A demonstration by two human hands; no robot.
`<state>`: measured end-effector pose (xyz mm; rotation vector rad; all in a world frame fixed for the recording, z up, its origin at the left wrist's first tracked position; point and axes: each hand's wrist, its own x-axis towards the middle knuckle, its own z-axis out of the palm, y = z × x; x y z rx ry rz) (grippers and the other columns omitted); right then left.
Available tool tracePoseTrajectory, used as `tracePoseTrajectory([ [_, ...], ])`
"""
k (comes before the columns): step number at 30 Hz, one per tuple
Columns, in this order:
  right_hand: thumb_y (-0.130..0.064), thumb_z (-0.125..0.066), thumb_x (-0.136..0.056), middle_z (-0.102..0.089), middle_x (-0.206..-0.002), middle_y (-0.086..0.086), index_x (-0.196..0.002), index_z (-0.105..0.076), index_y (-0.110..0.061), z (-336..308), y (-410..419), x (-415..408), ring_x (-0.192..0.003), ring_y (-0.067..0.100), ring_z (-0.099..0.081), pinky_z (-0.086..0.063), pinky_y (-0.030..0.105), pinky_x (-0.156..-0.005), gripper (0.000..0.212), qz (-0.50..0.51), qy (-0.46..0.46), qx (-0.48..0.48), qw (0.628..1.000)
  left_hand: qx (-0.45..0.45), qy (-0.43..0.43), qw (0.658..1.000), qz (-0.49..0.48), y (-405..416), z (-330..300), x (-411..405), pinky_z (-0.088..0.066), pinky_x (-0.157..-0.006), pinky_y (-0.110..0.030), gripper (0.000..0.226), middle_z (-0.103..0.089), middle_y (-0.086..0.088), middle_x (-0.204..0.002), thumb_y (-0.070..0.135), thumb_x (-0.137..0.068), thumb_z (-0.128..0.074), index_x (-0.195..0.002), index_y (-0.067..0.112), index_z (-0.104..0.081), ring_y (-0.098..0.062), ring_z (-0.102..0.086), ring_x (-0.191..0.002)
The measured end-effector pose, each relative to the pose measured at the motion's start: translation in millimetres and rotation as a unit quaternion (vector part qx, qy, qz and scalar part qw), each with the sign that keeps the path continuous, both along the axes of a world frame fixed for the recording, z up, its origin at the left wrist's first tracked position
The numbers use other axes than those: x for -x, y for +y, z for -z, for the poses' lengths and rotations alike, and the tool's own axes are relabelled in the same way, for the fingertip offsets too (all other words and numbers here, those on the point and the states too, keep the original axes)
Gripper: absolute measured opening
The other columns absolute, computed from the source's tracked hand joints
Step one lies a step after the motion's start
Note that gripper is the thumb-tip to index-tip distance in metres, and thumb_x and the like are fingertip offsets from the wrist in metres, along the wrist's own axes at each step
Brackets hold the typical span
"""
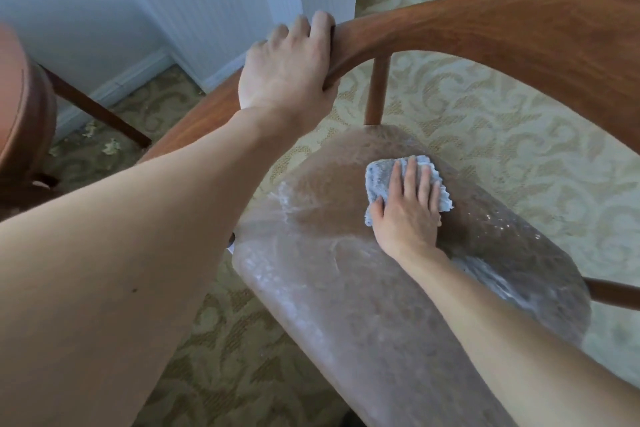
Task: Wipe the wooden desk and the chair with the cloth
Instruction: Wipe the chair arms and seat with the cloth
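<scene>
Wiping the chair seat

Our left hand (287,62) clenched the backrest (485,21) to steady it; our right hand (408,215) pressed flat fingers on the cloth (381,173).

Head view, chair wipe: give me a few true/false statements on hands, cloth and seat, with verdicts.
1. The right hand presses the cloth flat on the chair seat. True.
2. The left hand holds a second cloth. False: it grips the curved wooden rail of the chair, empty of any cloth.
3. The seat is under a clear plastic cover. True.
4. The cloth is red. False: it is pale blue-grey.
5. The floor is bare wood. False: it is patterned carpet.
</scene>
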<state>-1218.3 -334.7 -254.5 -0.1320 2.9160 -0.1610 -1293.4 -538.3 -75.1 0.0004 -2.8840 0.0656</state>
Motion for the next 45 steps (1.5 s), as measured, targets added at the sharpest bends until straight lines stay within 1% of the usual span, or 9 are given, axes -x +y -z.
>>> tracePoseTrajectory([
  [6,-0.054,-0.022,-0.101,0.001,-0.169,0.012,-0.161,-0.006,-0.017,2,-63,29,-0.154,0.04,0.005,-0.001,0.058,-0.123,0.072,0.006,0.005,0.019,1.0,0.003,0.013,1.0,0.004,-1,4,2,-0.032,-0.07,-0.041,0.046,-0.058,-0.008,-0.119,0.034,-0.095,-0.059,-0.134,0.016,-0.043,-0.033,-0.058,-0.104],
  [15,-0.023,-0.05,-0.094,-0.027,-0.164,0.009,-0.153,-0.036,-0.01,-13,-170,-91,-0.155,0.032,-0.007,-0.004,0.051,-0.124,0.062,-0.321,-0.027,0.125,0.939,-0.014,0.0,1.0,-0.011,1,0,0,-0.029,-0.069,-0.04,0.044,-0.056,-0.005,-0.111,0.032,-0.092,-0.061,-0.13,0.017,-0.044,-0.025,-0.042,-0.086],
  [20,-0.031,-0.052,-0.097,-0.001,-0.169,0.003,-0.16,-0.008,-0.014,-10,-135,-69,-0.156,0.026,0.008,0.004,0.045,-0.125,0.079,-0.41,-0.027,0.063,0.909,-0.019,-0.005,1.0,-0.012,2,-1,-1,-0.029,-0.071,-0.039,0.045,-0.058,-0.005,-0.113,0.032,-0.091,-0.061,-0.131,0.018,-0.045,-0.03,-0.055,-0.096],
  [23,-0.042,-0.056,-0.094,-0.005,-0.169,0.005,-0.161,-0.011,-0.016,-6,-97,-17,-0.156,0.027,0.003,-0.002,0.046,-0.125,0.085,-0.307,0.002,0.03,0.951,-0.017,-0.008,1.0,-0.015,1,-2,-2,-0.03,-0.072,-0.039,0.046,-0.058,-0.005,-0.115,0.033,-0.091,-0.062,-0.132,0.018,-0.045,-0.032,-0.057,-0.1],
  [29,-0.048,-0.004,-0.103,0.009,-0.168,0.008,-0.161,0.005,-0.021,-4,-6,53,-0.155,0.029,0.008,-0.003,0.049,-0.126,0.064,-0.103,0.013,-0.019,0.994,-0.007,0.006,1.0,-0.012,2,1,0,-0.03,-0.072,-0.04,0.045,-0.059,-0.007,-0.115,0.032,-0.091,-0.062,-0.131,0.017,-0.044,-0.033,-0.057,-0.102],
  [34,-0.04,-0.021,-0.107,0.0,-0.17,0.008,-0.161,-0.005,-0.014,-2,-29,69,-0.155,0.034,0.005,-0.001,0.052,-0.125,0.062,0.027,-0.016,0.018,0.999,0.001,0.021,1.0,-0.011,2,5,3,-0.032,-0.071,-0.04,0.046,-0.058,-0.007,-0.115,0.03,-0.092,-0.062,-0.132,0.017,-0.044,-0.033,-0.058,-0.102],
  [39,-0.033,-0.037,-0.104,0.002,-0.169,0.007,-0.161,-0.007,-0.016,-8,-108,6,-0.155,0.032,0.006,0.0,0.05,-0.125,0.067,-0.116,0.006,0.052,0.992,-0.001,0.024,1.0,-0.013,1,6,5,-0.032,-0.071,-0.04,0.046,-0.058,-0.007,-0.114,0.025,-0.091,-0.064,-0.132,0.017,-0.044,-0.032,-0.058,-0.101],
  [42,-0.015,-0.053,-0.094,-0.022,-0.165,0.015,-0.154,-0.028,-0.002,-20,-148,-58,-0.155,0.035,-0.008,-0.008,0.052,-0.125,0.067,-0.172,0.007,0.113,0.979,-0.003,0.022,1.0,-0.01,1,5,4,-0.033,-0.072,-0.039,0.045,-0.058,-0.006,-0.112,0.028,-0.091,-0.064,-0.131,0.017,-0.045,-0.031,-0.056,-0.098],
  [45,-0.02,-0.08,-0.064,-0.061,-0.138,0.014,-0.123,-0.069,-0.003,-30,-160,-132,-0.142,0.035,-0.041,-0.037,0.049,-0.115,0.062,-0.266,-0.031,0.162,0.95,-0.016,0.011,1.0,-0.013,2,2,2,-0.033,-0.072,-0.038,0.046,-0.058,-0.006,-0.112,0.029,-0.092,-0.063,-0.132,0.018,-0.044,-0.03,-0.055,-0.097],
])
